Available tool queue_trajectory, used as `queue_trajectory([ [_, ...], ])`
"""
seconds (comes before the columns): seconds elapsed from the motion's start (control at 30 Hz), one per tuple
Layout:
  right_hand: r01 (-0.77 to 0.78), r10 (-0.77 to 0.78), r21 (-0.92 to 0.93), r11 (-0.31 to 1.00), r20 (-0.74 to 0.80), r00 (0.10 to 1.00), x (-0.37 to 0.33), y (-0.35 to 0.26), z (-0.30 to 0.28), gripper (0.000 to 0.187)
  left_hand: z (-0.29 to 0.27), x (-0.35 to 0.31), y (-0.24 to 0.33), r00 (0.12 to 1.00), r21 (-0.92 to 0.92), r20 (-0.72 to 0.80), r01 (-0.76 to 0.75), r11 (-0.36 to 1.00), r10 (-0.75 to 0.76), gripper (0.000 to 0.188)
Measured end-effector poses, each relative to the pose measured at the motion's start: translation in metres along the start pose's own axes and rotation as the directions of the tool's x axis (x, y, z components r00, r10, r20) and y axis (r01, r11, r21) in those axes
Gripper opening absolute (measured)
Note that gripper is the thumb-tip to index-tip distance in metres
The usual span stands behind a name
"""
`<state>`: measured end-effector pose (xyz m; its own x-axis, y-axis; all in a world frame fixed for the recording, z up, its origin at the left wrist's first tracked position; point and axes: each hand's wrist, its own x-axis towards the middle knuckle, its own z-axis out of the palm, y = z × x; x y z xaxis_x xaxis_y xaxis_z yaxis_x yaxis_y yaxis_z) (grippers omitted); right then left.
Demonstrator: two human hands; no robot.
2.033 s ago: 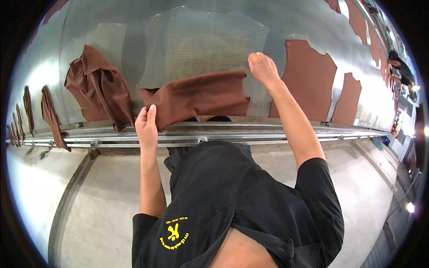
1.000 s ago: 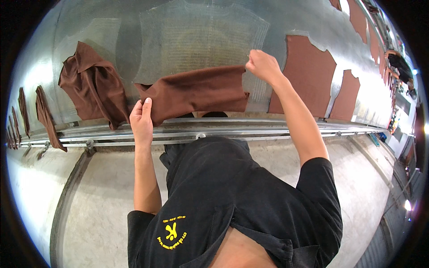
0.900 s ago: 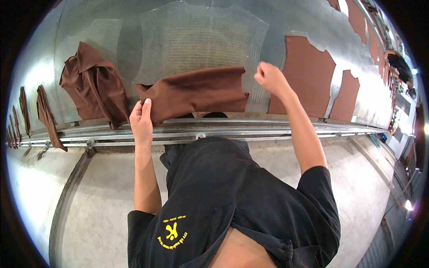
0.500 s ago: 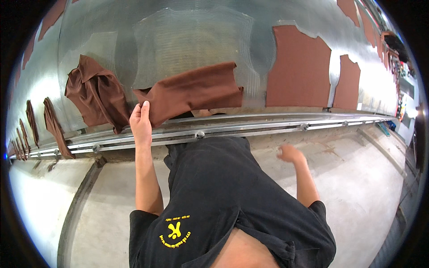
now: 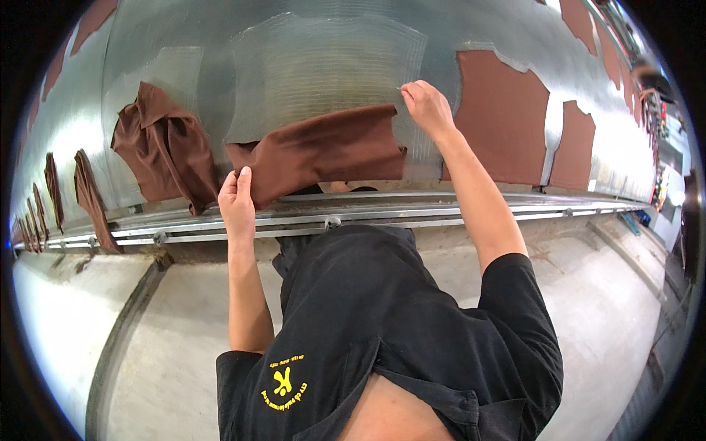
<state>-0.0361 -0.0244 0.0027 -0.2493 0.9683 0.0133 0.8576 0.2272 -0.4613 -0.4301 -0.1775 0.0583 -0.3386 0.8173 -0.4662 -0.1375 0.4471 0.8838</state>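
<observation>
A brown fabric piece (image 5: 323, 151), folded over on itself, lies along the near edge of the grey table (image 5: 309, 66). My left hand (image 5: 237, 202) pinches its lower left corner between thumb and fingers. Just beyond the cloth's upper right end is my right hand (image 5: 426, 106), over the table and apart from the fabric. Its fingertips are pressed together, with a tiny pale speck at their tip that is too small to name. Behind the folded cloth, a shirt-panel-shaped outline with fine lines marks the table surface.
To the left sits a crumpled brown fabric piece (image 5: 162, 147), and narrower brown strips (image 5: 92, 198) hang over the edge. Flat brown panels (image 5: 500, 117) lie at the right. A metal rail (image 5: 331, 223) runs along the table's near side, above a concrete floor (image 5: 184, 316).
My right hand has risen from over the floor at the right to above the table, near the cloth's right end. The left hand keeps its pinch on the fabric.
</observation>
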Motion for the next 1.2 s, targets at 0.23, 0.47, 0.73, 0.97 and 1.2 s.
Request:
queue_trajectory([
  [0.23,0.21,-0.157,-0.228,0.951,0.228,0.961,0.022,0.009,0.0,0.011,-0.004,0.002,-0.01,0.999,-0.046,-0.006,0.041,0.998,-0.042,0.021],
  [0.47,0.402,-0.234,-0.465,0.789,0.378,0.896,0.042,-0.008,0.007,0.007,0.008,0.007,0.006,0.999,0.007,0.023,0.023,1.0,-0.023,0.021],
  [0.73,-0.227,0.205,0.1,0.969,0.193,0.96,-0.036,0.014,-0.051,0.025,0.007,0.005,0.005,1.0,0.025,-0.02,0.009,1.0,-0.008,0.02],
  [0.97,-0.496,0.435,0.173,0.851,0.299,0.849,-0.191,0.011,-0.071,0.014,0.003,-0.003,-0.002,0.999,0.001,0.052,-0.016,1.0,0.016,0.02],
  [1.2,-0.463,0.433,0.016,0.886,0.326,0.84,-0.244,0.019,-0.065,0.012,0.003,-0.007,-0.002,0.997,0.071,0.076,-0.022,0.997,0.017,0.019],
])
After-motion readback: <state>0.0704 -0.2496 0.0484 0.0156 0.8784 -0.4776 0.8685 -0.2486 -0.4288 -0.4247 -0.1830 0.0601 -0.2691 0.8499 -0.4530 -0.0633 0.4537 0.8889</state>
